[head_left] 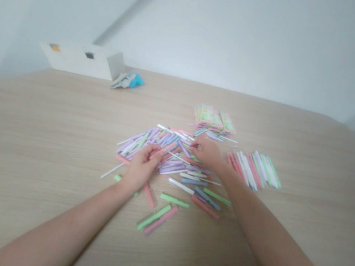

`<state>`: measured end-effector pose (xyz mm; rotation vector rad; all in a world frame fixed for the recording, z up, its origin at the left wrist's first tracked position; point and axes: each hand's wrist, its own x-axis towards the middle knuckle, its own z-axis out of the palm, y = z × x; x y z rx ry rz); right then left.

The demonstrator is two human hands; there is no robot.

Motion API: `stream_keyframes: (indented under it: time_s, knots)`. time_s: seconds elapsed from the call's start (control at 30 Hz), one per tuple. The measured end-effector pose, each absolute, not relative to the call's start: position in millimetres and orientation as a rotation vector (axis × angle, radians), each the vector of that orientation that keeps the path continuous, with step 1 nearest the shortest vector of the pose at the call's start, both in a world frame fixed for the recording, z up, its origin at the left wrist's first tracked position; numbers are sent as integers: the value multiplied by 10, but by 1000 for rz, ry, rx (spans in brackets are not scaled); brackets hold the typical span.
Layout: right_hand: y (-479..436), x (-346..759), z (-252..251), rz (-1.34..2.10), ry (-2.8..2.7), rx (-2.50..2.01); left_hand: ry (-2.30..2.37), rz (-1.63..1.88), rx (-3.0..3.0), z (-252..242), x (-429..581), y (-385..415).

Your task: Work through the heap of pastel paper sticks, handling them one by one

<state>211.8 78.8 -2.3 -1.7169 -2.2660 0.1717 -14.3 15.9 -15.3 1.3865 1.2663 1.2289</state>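
We cannot tell whether the blurred left hand (141,167) or the right hand (205,151) grips any of the thin pastel sticks (160,137) heaped beneath them; both hands hide part of that heap. Both bare forearms (57,230) run off the bottom edge. The small grey-and-blue bundle (127,80) beside the white rectangular box (83,60) is too blurred to identify, and any printing on the flat pastel packets (214,119) is unreadable.

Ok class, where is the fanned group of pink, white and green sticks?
The fanned sticks lie on the right of the head view, on the wooden table, beside the person's right hand and right of the stack of packets.
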Motion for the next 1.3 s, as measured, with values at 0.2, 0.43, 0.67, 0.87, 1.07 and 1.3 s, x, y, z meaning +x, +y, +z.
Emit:
stream_keyframes:
  time_s: [0.2,0.43,0.67,0.87,1.07,1.3]
  knots:
    - [713,2024,-101,213,-2329,-1685,1214,1192,1416,-138,-153,150]
    - [755,2009,-129,153,-2224,-1762,1197,1190,1392,-119,-152,137]
    - [639,2159,18,165,-2107,-1762,1197,1211,1395,-124,-150,137]
    - [326,2349,107,332,-2155,-1814,1186,1203,1389,-122,-142,138]
    - [102,2411,66,487,-2283,-1802,1199,1210,1389,-117,-135,126]
    - [169,2339,-16,392,-2314,-1738,1203,1202,1392,-120,-134,120]
